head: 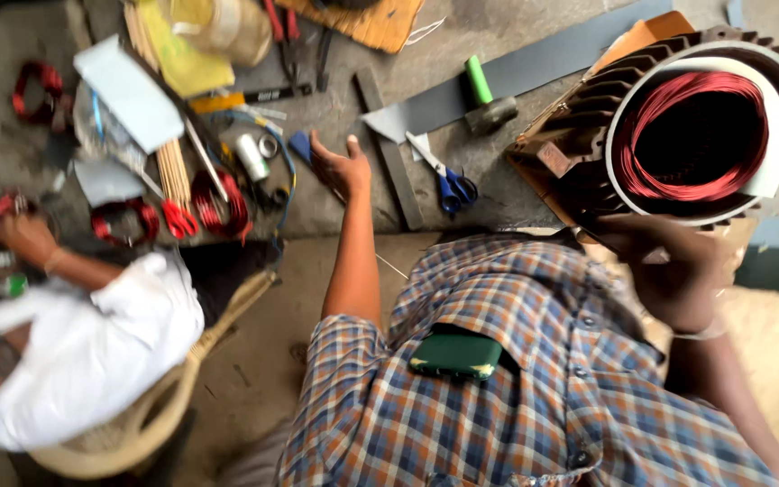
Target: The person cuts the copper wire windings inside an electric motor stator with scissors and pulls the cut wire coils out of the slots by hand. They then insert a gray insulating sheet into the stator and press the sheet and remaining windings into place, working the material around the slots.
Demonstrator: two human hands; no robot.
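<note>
the left hand (343, 167) is spread open over the bench, just beside the blue scissors (444, 180); a flat, steady reach is best kept. the right hand (669, 271) is blurred at the motor housing (588, 135), grip unclear.

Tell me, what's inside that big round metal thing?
Inside the finned motor housing sit shiny red copper wire coils with white paper lining. The dark middle hides anything deeper. The right hand touches its edge.

One finned motor stator (660, 126), one blue-handled scissors (444, 180), one green-handled hammer (489, 99), one red-handled scissors (176, 219)
</note>
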